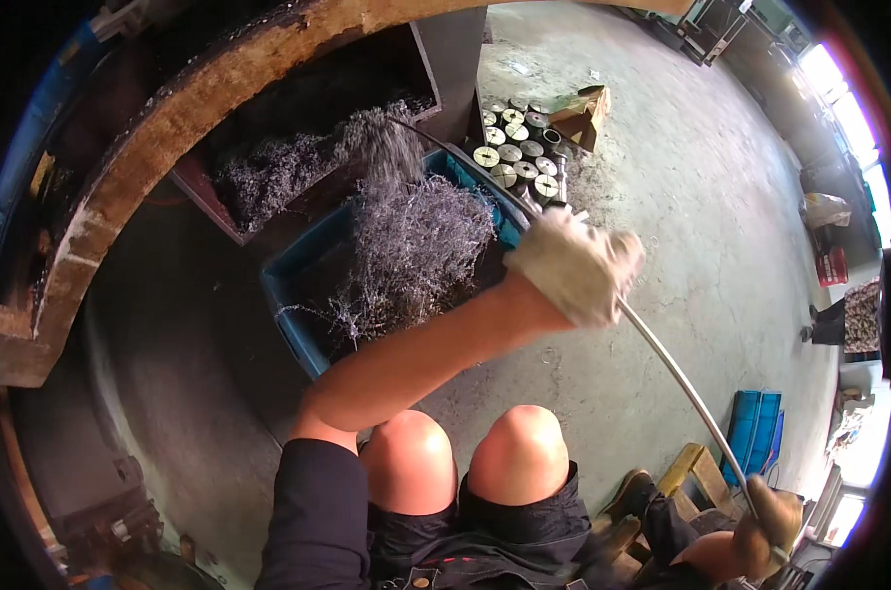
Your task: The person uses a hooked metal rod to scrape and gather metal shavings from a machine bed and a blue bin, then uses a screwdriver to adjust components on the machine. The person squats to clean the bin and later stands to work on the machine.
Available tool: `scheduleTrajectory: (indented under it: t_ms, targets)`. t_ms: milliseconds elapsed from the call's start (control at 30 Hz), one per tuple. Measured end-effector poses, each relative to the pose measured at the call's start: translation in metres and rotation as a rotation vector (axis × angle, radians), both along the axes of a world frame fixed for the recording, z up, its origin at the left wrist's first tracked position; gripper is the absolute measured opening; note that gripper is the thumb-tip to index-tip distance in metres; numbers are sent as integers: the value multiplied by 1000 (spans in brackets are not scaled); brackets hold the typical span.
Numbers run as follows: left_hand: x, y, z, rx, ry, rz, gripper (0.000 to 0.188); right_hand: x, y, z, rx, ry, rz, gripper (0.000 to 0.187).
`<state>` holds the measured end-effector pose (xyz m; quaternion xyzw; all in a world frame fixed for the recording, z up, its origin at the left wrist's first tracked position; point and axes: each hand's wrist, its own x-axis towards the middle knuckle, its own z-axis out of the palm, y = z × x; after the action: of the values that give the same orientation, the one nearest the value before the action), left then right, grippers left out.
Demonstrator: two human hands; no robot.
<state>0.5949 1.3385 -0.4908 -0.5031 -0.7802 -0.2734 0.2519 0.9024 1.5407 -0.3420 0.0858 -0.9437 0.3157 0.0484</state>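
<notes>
My left hand (575, 264), in an off-white work glove, is closed around the middle of a long thin metal rod (677, 374). Low at the right, my right hand (768, 526) grips the rod's near end; it also looks gloved. The rod's dark far end reaches into a clump of metal shavings (382, 143) at the lip of a dark metal tray (205, 202); the clump is blurred, and the tip's shape is hidden in it. Below hangs or lies a tangled heap of silvery shavings (421, 236) in a blue bin (293, 315).
Several round metal parts (509, 152) stand on the floor beyond the bin, beside an opened cardboard box (583, 116). A rusty curved machine edge (160, 128) arches across the upper left. Blue crates (755, 428) and a wooden pallet (696, 477) are at the right.
</notes>
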Motion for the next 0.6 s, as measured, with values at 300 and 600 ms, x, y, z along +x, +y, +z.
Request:
scheduleTrajectory:
  t_ms: [300, 600]
  targets:
    - [-90, -3, -16, -138, 305, 159, 17, -58, -51, -53, -331, -141, -404, 39]
    - [-70, 33, -40, 24, -77, 65, 11, -66, -39, -8, -181, -364, -448, 44]
